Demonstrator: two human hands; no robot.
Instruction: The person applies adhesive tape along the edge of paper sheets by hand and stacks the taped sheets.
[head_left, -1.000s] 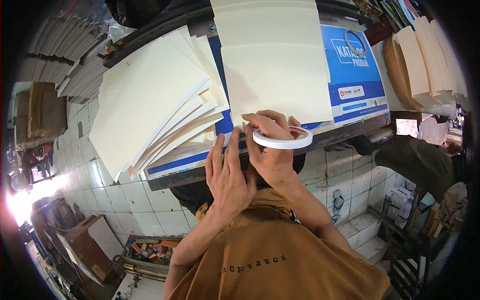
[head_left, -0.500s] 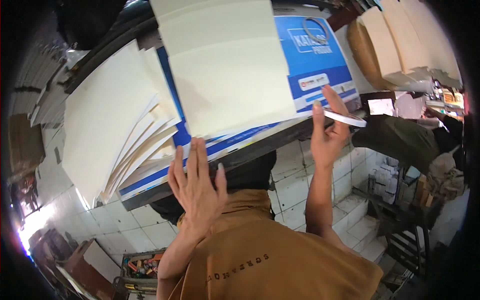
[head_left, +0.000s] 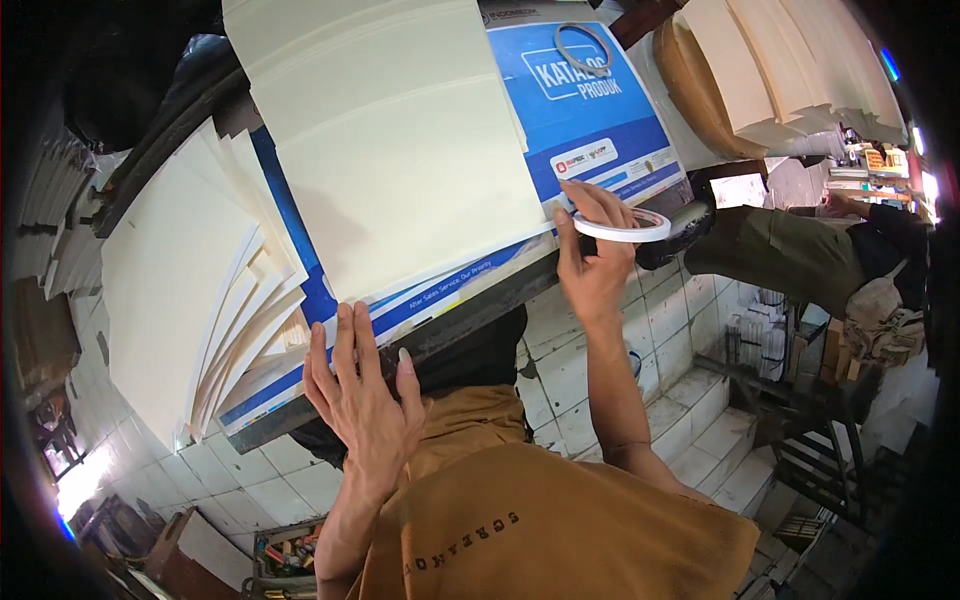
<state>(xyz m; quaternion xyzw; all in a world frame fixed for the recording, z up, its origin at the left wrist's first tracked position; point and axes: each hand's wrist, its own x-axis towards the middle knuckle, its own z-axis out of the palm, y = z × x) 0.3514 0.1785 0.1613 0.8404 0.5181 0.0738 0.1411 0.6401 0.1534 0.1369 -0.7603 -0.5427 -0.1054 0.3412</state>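
Note:
Cream paper sheets (head_left: 410, 170) lie overlapped on a blue printed sheet (head_left: 635, 125) atop a dark-edged work surface. My left hand (head_left: 370, 410) has its fingers stretched out, the tips at the near left corner of the cream sheets. A roll of white tape (head_left: 640, 234) hangs round the fingers of my right hand (head_left: 598, 275). Those fingertips are at the near right corner of the cream sheets; whether they also pinch the paper or a tape end, I cannot make out.
Fanned cream sheets (head_left: 165, 270) overhang the surface's left end. Another tape ring (head_left: 603, 71) lies on the blue sheet. More cream stacks (head_left: 720, 70) stand at the far right. A person in olive trousers (head_left: 780, 255) is beyond, near a dark slatted frame (head_left: 820, 450).
My right hand, with the tape roll, has come in to the near right corner of the cream sheets. My left hand stays at the left corner. The whole view has shifted somewhat.

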